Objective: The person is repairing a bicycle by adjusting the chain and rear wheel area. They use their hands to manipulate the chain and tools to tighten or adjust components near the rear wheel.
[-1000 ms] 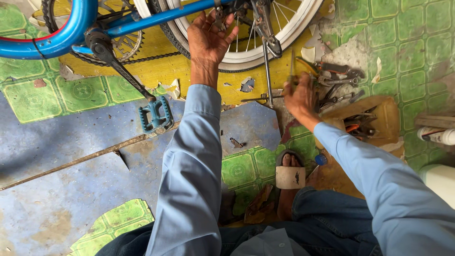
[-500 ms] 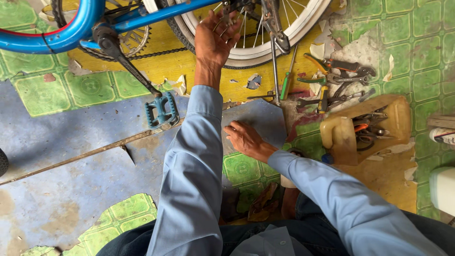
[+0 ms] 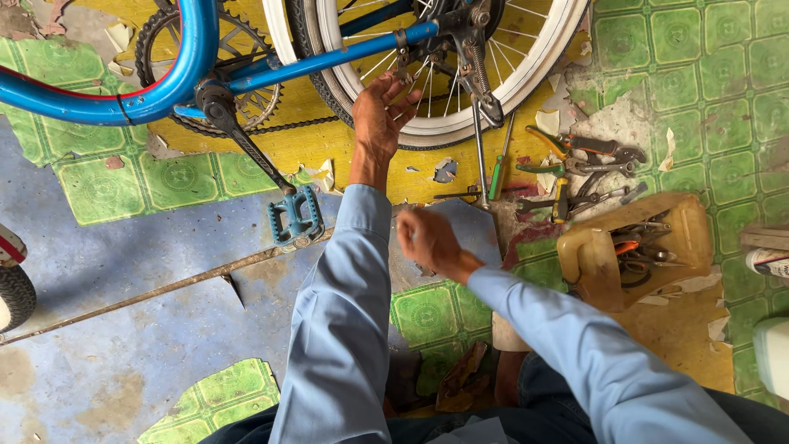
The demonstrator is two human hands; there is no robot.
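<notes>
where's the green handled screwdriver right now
In the head view the green handled screwdriver lies on the floor right of centre, just below the bicycle wheel, left of the pliers.

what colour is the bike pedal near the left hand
The pedal is teal blue, on a black crank; it shows clearly in the head view, below and left of the left hand.
</notes>
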